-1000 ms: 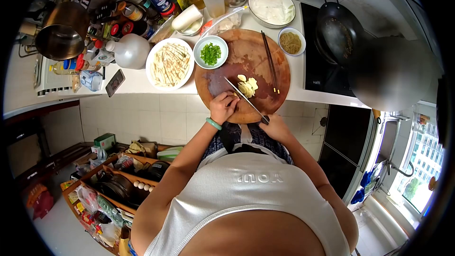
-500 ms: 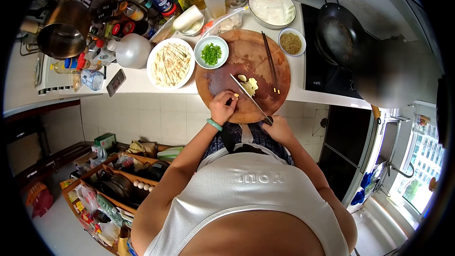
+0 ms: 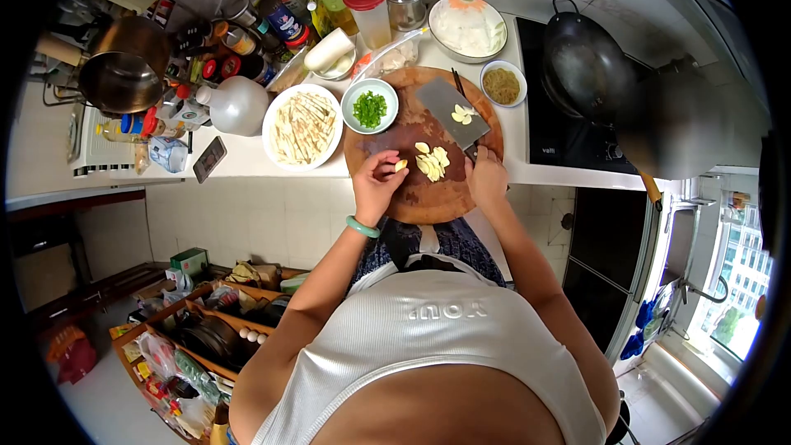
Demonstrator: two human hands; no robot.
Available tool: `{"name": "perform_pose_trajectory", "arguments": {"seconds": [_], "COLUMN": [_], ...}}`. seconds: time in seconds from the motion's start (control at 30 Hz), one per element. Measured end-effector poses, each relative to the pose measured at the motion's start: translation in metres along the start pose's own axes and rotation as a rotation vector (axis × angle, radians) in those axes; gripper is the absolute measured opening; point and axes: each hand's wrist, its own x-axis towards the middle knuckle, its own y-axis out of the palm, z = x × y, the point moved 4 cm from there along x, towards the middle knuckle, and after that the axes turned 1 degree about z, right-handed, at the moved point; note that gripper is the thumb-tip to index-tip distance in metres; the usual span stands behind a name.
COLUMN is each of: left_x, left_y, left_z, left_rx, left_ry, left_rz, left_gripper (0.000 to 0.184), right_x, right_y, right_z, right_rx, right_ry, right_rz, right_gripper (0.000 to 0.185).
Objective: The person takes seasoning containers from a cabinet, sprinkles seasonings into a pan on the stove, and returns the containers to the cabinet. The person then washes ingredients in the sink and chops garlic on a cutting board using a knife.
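Observation:
My right hand (image 3: 488, 177) grips the handle of a cleaver at the right of the round wooden cutting board (image 3: 375, 196). The broad cleaver blade (image 3: 441, 103) shows its flat side, with a few pale yellow slices (image 3: 463, 114) on it. Between the fingertips of my left hand (image 3: 376, 185) is a small piece of garlic (image 3: 400, 166), pinched over the board's left part. More garlic slices (image 3: 432, 163) lie in a loose pile between my hands. Dark chopsticks (image 3: 458, 81) are mostly hidden behind the blade.
Chopped green onion fills a small bowl (image 3: 346, 118) at the board's left edge. Beside it stands a plate (image 3: 269, 142) of pale strips. A bowl of noodle-like strands (image 3: 504, 85), a larger bowl (image 3: 468, 57) and a wok (image 3: 581, 66) are beyond. Bottles crowd the back left.
The cleaver has turned from edge-on to flat, moving up and right with slices on it. My right hand has come up beside the board. My left hand has shifted slightly left, away from the pile.

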Motion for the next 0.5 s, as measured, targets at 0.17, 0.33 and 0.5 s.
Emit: {"name": "perform_pose_trajectory", "arguments": {"seconds": [0.17,0.33,0.5], "left_x": [0.0,-0.001,0.001], "left_y": [0.004,0.004,0.01], "left_z": [-0.045,-0.062,-0.081], "left_rx": [-0.129,-0.201,-0.041], "left_ry": [0.114,0.13,0.145], "left_rz": [0.04,0.069,0.098], "left_gripper": [0.032,0.03,0.028], "right_x": [0.014,0.015,0.012], "right_y": [0.017,0.013,-0.015], "right_z": [0.001,0.01,0.029], "right_rx": [0.042,-0.077,-0.083], "right_ry": [-0.021,-0.08,-0.092], "right_rz": [-0.1,-0.096,-0.209], "right_gripper": [0.034,0.037,0.042]}}
